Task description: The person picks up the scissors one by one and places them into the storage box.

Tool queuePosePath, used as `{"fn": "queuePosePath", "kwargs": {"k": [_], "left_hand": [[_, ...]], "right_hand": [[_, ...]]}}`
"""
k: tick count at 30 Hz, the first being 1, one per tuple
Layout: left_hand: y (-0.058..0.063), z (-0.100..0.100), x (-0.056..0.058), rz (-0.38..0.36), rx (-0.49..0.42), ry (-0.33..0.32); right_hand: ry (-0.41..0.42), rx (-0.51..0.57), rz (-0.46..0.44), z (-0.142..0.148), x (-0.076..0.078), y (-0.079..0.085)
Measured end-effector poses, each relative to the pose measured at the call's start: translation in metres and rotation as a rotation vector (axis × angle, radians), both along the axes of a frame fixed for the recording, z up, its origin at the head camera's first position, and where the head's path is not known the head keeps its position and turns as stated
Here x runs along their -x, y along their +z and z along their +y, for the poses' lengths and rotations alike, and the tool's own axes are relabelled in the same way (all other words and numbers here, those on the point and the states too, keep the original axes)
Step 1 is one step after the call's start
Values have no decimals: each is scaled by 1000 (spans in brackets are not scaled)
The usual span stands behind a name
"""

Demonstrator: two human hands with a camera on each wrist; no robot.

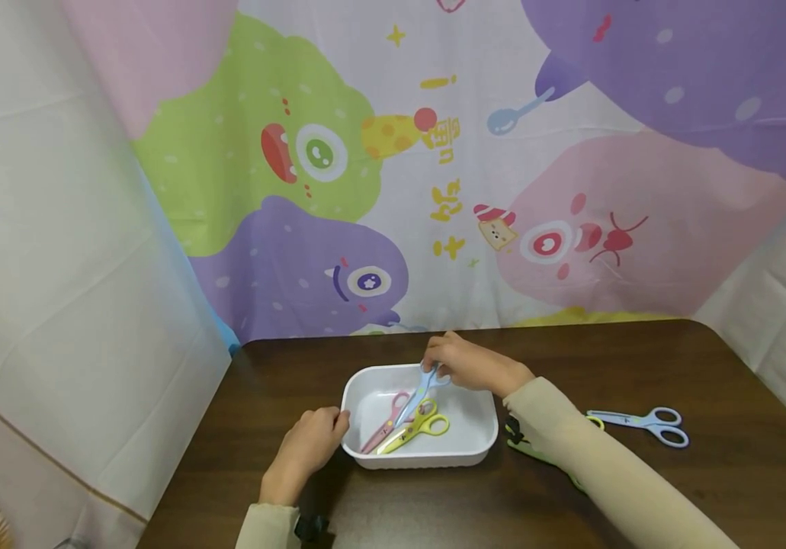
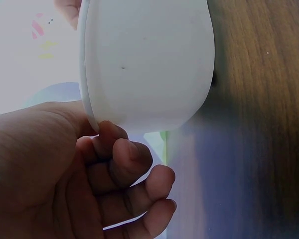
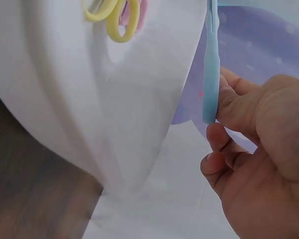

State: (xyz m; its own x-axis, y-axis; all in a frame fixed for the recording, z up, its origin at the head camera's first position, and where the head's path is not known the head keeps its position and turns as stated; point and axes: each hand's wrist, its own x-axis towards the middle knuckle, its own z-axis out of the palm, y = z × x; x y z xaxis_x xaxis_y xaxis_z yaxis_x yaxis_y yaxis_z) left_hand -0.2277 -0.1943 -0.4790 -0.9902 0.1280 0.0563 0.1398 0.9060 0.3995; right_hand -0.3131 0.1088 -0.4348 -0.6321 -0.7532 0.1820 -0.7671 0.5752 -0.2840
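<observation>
My left hand pinches the left rim of a white plastic tray, thumb on one side and fingertips on the other. Over the tray's far side, my right hand holds light blue scissors by the handle end, between thumb and fingers. Their blades point down toward the near left of the tray. Inside lie pink scissors and yellow scissors, which the blue pair overlaps in the head view. The right wrist view shows the blue handle edge-on above the rim.
Another pair of blue scissors lies on the dark wooden table, right of the tray. Green scissors lie partly hidden under my right sleeve. A cartoon-printed curtain hangs behind the table's far edge.
</observation>
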Motion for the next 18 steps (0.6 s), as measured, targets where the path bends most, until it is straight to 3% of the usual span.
{"fn": "queuePosePath", "kwargs": {"k": [18], "left_hand": [[2, 1, -1, -5, 1, 4]], "right_hand": [[60, 8, 27, -21, 0, -3]]}}
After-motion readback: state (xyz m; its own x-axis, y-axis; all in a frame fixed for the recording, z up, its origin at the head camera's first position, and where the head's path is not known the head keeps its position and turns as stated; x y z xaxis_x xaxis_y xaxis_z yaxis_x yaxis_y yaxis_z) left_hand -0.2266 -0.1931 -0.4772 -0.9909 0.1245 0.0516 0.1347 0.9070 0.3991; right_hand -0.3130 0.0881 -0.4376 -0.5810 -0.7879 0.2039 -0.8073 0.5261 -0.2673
